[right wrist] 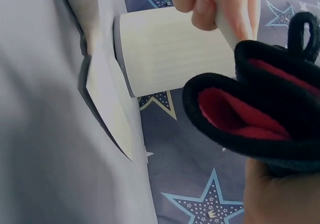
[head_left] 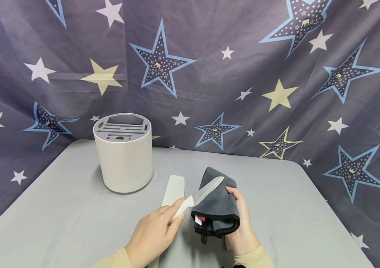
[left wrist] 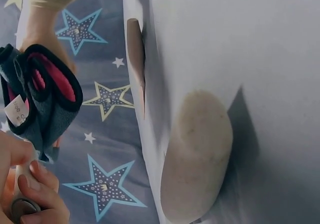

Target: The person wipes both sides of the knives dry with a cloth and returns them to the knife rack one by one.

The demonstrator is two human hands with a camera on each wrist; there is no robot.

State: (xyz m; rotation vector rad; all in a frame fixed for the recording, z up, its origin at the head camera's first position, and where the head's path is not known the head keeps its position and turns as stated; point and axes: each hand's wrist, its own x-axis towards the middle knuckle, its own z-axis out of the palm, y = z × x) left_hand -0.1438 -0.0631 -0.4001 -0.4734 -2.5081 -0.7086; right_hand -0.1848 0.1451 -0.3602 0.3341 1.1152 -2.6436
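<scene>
My left hand (head_left: 154, 230) grips the white handle of a kitchen knife (head_left: 207, 190), its blade pointing away and to the right. That blade lies across the front of a folded dark grey cloth (head_left: 217, 203) in the head view. Black binding, a hanging loop and a small label show on the cloth's near edge. Its red inner side (right wrist: 240, 116) appears in the right wrist view. With fingers behind the cloth and thumb at its right edge, my right hand (head_left: 241, 219) holds it up. In the left wrist view, a round metal cap (left wrist: 24, 209) ends the knife handle.
A round white ribbed knife block (head_left: 124, 160) with slots in its grey top stands at the back left of the grey table (head_left: 56, 216). A flat pale knife-shaped piece (head_left: 174, 190) lies on the table, partly under my left hand. Behind hangs a star-printed curtain (head_left: 206, 89).
</scene>
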